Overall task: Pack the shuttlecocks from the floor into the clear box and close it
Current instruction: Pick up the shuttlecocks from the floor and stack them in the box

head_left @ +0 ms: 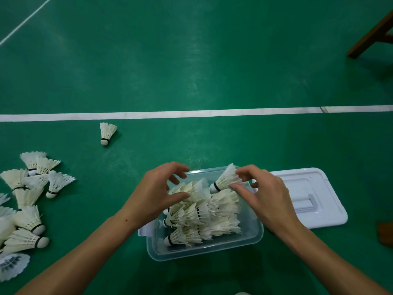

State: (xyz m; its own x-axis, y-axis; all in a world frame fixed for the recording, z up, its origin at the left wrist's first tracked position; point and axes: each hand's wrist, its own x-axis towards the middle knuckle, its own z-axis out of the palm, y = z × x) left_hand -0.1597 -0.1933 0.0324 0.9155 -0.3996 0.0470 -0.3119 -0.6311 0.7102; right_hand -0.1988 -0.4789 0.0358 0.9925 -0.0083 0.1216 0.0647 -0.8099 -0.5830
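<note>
White feathers fill most of my view below the court line. Far out to the left of my left hand [157, 192], a loose heap of white feathered shuttlecocks with black-banded cork tips [27, 201] lies on the green court floor [191, 60], and a single white shuttlecock [107, 132] rests apart, ahead and left of that hand, just short of the white painted line [170, 114].

My left hand hovers over the left end of the clear rectangular plastic box [204, 251], fingers curved and spread. The thumb touches the feathers of the packed shuttlecocks [204, 211] beneath it; I see nothing gripped in it.

Between my two hands, the box holds rows of shuttlecocks lying on their sides, cork tips mostly pointing left and skirts overlapping. The near-left corner of the box shows bare plastic.

My right hand [265, 194] is over the far right end of the box, pinching the feathered skirt of one white shuttlecock [225, 179] between thumb and fingertips. It tilts with its black-banded cork down and to the left, just above the packed rows.

Right of my right hand, the white plastic lid with a moulded handle recess [319, 188] lies flat on the floor beside the box.
</note>
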